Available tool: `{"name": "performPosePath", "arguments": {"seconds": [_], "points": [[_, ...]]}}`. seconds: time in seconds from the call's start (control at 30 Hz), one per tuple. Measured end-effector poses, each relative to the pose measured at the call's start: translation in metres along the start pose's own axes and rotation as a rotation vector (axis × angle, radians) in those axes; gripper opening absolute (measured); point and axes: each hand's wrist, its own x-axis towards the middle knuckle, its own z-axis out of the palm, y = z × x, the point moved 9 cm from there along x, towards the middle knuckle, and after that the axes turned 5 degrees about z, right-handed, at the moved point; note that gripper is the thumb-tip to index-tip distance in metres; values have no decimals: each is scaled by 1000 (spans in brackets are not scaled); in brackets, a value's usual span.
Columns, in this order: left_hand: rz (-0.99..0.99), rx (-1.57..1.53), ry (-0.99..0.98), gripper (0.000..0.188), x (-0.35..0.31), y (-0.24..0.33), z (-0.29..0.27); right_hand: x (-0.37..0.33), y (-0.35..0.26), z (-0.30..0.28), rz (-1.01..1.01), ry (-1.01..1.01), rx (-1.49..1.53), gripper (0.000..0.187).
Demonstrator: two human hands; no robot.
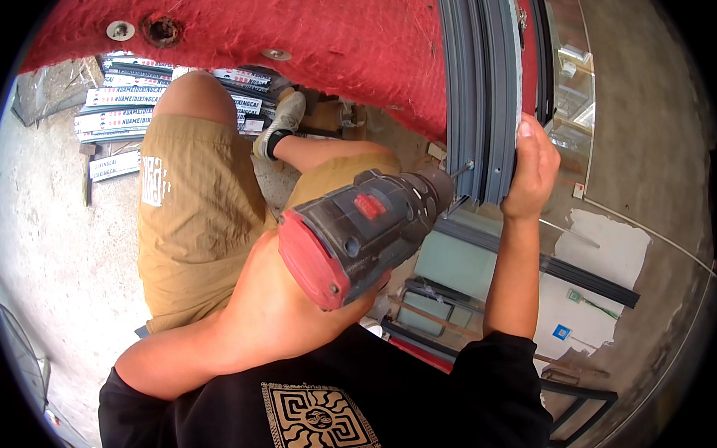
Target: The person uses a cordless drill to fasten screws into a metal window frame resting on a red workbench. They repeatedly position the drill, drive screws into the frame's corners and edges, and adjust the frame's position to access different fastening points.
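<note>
Nearest the camera is a black-and-red power drill (359,232), just left of the grey profile (480,77), which serves as landmark for every place below. Its chuck (435,191) faces the profile, and a thin bit (461,171) reaches from it to a small light spot near the profile's near end; whether the tip has entered the metal is too small to tell.

Left of and nearer the body than the profile, the left forearm (174,357) slants up and inward from a black sleeve, elbow bent outward. The left hand (295,317) is wrapped around the drill's handle in a firm, closed grasp, its back toward the camera. The drill body hides most of its fingers, so the trigger finger cannot be made out.

Right of the profile, the right forearm (509,282) rises almost straight. The right hand (533,174) lies half curled against the profile's right edge, close to the near end, with the uppermost digit pointing along its length. Some fingers are out of sight, so I cannot tell whether they close around it.

Beneath the profile is a red fabric-covered bench (352,35). Well left of the profile, wrapped bars (125,106) lie stacked beyond a bent knee.
</note>
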Motion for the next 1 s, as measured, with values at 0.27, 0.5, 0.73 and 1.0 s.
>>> {"name": "performPosePath", "arguments": {"seconds": [0.27,0.5,0.73,1.0], "points": [[-7,26,-19,33,3,1,1,-2,1,-3,5,18,-8,36],[-74,-74,40,33,6,10,-3,-1,1,-2,7,24,7,36],[37,174,-76,35,0,3,1,-2,-1,-3,1,33,-17,35],[54,109,-25,32,7,11,0,-2,2,-5,25,40,-16,35]]}}
